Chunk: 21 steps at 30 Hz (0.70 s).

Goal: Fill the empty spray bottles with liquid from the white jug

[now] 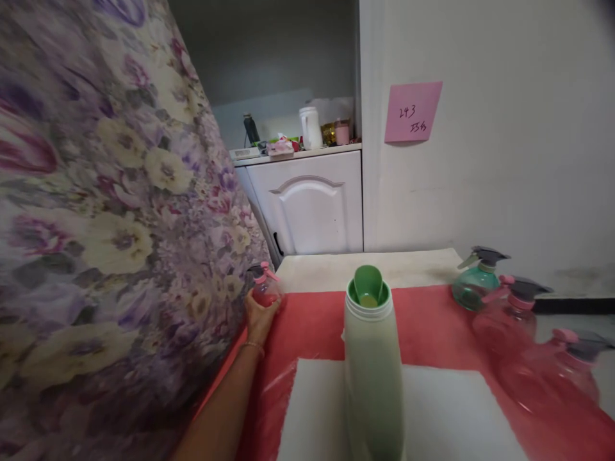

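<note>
At the far left of the red-covered table, my left hand [260,315] is wrapped round a clear spray bottle [266,291] with a pink and dark trigger head. The bottle stands upright beside the floral curtain. A tall pale green bottle [373,371] without a lid rises in the middle, its green spout [369,285] showing in the neck. My right hand is out of the picture.
Along the right edge stand a green spray bottle [475,285] and two pinkish clear spray bottles [507,320] [552,378]. White paper [446,410] lies under the tall bottle. A floral curtain [125,243] hangs on the left; a white cabinet [312,211] stands behind.
</note>
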Each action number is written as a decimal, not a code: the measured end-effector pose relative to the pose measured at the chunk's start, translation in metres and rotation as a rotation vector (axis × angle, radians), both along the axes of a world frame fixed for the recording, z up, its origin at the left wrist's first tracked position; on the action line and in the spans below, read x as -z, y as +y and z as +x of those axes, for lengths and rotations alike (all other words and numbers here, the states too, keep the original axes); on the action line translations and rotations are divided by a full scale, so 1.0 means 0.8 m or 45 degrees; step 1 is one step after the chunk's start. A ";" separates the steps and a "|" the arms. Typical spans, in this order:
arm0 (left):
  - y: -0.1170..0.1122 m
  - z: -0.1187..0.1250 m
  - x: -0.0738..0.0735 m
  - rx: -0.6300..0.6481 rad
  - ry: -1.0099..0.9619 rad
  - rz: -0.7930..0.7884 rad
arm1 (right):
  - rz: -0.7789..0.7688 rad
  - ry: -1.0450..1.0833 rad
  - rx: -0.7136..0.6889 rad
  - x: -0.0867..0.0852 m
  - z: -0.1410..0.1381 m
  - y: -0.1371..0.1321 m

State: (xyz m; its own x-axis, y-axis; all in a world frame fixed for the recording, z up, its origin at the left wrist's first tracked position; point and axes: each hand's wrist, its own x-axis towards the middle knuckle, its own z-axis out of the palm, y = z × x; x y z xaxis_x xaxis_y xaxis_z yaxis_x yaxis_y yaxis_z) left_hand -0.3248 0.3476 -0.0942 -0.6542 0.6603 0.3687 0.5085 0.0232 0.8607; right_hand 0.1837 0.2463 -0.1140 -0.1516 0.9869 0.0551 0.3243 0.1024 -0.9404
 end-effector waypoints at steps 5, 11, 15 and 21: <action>0.003 0.001 0.003 0.007 0.093 -0.040 | -0.004 -0.007 -0.035 0.005 -0.001 0.010; 0.003 0.005 0.002 0.017 0.126 -0.076 | 0.009 -0.008 -0.103 -0.003 0.006 0.003; -0.001 0.004 -0.001 0.021 0.116 -0.120 | 0.022 -0.016 -0.149 -0.017 0.009 0.009; -0.025 0.016 -0.011 -0.024 0.072 -0.199 | 0.078 0.003 -0.190 -0.034 -0.026 -0.014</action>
